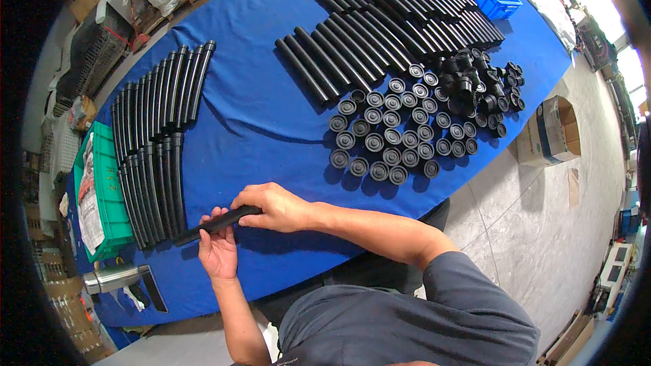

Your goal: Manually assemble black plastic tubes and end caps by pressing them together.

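A black tube [195, 233] lies slantwise across my hands, just above the blue cloth near the front of the table. My left hand [218, 252] is under it with the palm up, fingertips behind the tube and thumb in front. Around its right end my right hand [274, 209] is closed, covering that tip. To the left, black tubes with wider ends [156, 156] lie side by side in two rows. Round black caps [391, 118] with ringed faces are spread over the right of the table. Behind them, many plain black tubes [366, 41] lie in slanted rows.
A green crate [116, 193] with printed paper stands at the left edge, beside a silver cylindrical device [115, 279]. A blue bin [498, 7] sits at the far right corner. An open cardboard box [559, 132] is on the floor right of the table [258, 95].
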